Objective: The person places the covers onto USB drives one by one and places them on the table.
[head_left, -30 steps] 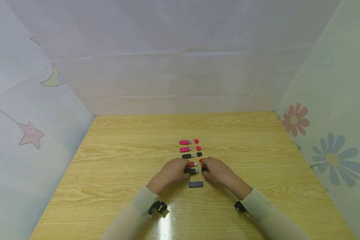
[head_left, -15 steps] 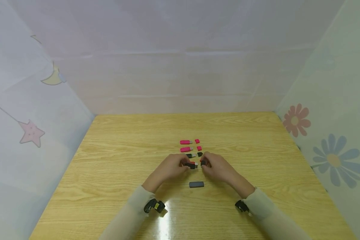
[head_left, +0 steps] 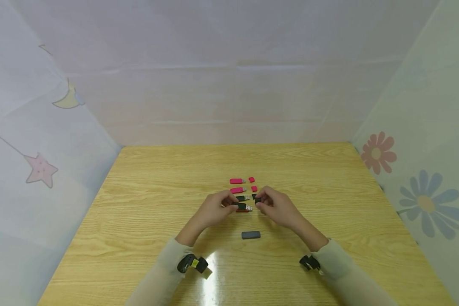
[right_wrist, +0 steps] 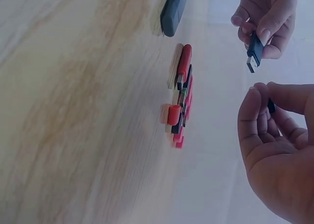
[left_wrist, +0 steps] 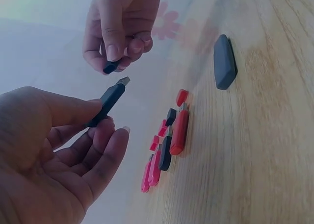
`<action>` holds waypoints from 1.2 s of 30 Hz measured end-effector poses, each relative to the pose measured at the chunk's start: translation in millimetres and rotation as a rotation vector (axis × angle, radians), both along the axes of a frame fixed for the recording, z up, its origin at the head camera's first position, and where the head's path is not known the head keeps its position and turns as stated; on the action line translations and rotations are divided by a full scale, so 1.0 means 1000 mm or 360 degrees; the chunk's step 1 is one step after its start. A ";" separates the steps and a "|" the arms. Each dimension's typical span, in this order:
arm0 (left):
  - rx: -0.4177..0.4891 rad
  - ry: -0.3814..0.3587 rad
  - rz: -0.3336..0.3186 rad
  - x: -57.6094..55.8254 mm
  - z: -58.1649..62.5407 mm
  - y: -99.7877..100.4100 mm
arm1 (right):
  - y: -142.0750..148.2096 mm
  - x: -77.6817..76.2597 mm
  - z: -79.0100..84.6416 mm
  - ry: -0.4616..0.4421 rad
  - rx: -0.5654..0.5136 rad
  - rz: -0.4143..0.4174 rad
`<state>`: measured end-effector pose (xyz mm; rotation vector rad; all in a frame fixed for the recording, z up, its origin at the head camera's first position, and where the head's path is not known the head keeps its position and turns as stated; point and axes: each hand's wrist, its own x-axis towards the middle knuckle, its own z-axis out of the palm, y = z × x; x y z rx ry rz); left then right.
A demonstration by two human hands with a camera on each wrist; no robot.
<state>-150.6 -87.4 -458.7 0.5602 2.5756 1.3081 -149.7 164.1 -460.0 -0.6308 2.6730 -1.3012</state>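
Observation:
My left hand [head_left: 214, 208] pinches a black USB flash drive [left_wrist: 110, 102] between thumb and fingers, its bare metal plug pointing toward the right hand. In my right hand [head_left: 279, 207] is a small black cap [right_wrist: 271, 105], gripped by thumb and fingertips. A short gap separates plug and cap, and both are raised off the table. Below them a red USB flash drive [left_wrist: 180, 131] lies with its red cap [left_wrist: 182, 96] off at its plug end. Beyond it are another black flash drive [left_wrist: 166, 153] and a black cap [left_wrist: 170, 116].
Two pink flash drives [head_left: 236, 181] lie farther back, each with a pink cap [head_left: 251, 179] to its right. Nearer the person, a dark grey flash drive [head_left: 250, 235] lies on the wooden table [head_left: 157, 178]. Patterned sheets [head_left: 229, 97] stand around the back and sides.
Both hands have come up off the table and moved slightly away from the person, lifting the black flash drive and its cap. The dark grey drive stays where it was.

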 end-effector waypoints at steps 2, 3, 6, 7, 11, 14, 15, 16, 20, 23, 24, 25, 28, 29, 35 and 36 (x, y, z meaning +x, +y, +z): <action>0.0032 -0.0006 0.0015 0.001 0.001 -0.001 | 0.000 0.000 0.001 -0.0027 -0.0059 -0.0007; 0.0046 -0.0013 0.0029 0.001 0.001 -0.002 | -0.001 0.000 0.001 -0.0041 -0.0088 -0.0012; 0.0071 -0.0009 0.0060 0.002 0.003 -0.003 | -0.002 0.001 0.004 -0.0085 -0.0165 -0.0024; 0.0079 -0.0003 0.0068 0.002 0.003 -0.004 | -0.002 0.002 0.005 -0.0102 -0.0193 -0.0025; 0.0103 0.0018 0.0083 0.004 0.008 -0.004 | -0.003 0.004 0.008 -0.0162 -0.0279 -0.0036; 0.0130 0.0029 0.0079 0.006 0.012 -0.004 | -0.003 0.006 0.010 -0.0190 -0.0332 -0.0032; 0.0141 0.0032 0.0077 0.007 0.014 -0.004 | -0.003 0.007 0.011 -0.0194 -0.0346 -0.0030; 0.0151 0.0032 0.0077 0.008 0.016 -0.004 | -0.004 0.008 0.012 -0.0194 -0.0355 -0.0025; 0.0186 0.0010 0.0083 0.010 0.022 -0.003 | -0.005 0.010 0.016 -0.0189 -0.0388 -0.0005; 0.0201 -0.0011 0.0094 0.011 0.024 -0.003 | -0.006 0.012 0.019 -0.0188 -0.0408 0.0009; 0.0205 -0.0011 0.0095 0.012 0.024 -0.003 | -0.007 0.013 0.019 -0.0187 -0.0415 0.0013; 0.0209 -0.0010 0.0095 0.012 0.025 -0.004 | -0.007 0.014 0.020 -0.0188 -0.0418 0.0012; 0.0223 -0.0007 0.0097 0.013 0.026 -0.004 | -0.008 0.015 0.023 -0.0193 -0.0419 0.0005; 0.0231 -0.0004 0.0095 0.013 0.026 -0.004 | -0.009 0.016 0.023 -0.0197 -0.0420 0.0004; 0.0276 0.0013 0.0092 0.015 0.027 -0.005 | -0.012 0.018 0.025 -0.0184 -0.0430 0.0005; 0.0279 0.0014 0.0093 0.015 0.027 -0.005 | -0.012 0.018 0.024 -0.0176 -0.0431 0.0004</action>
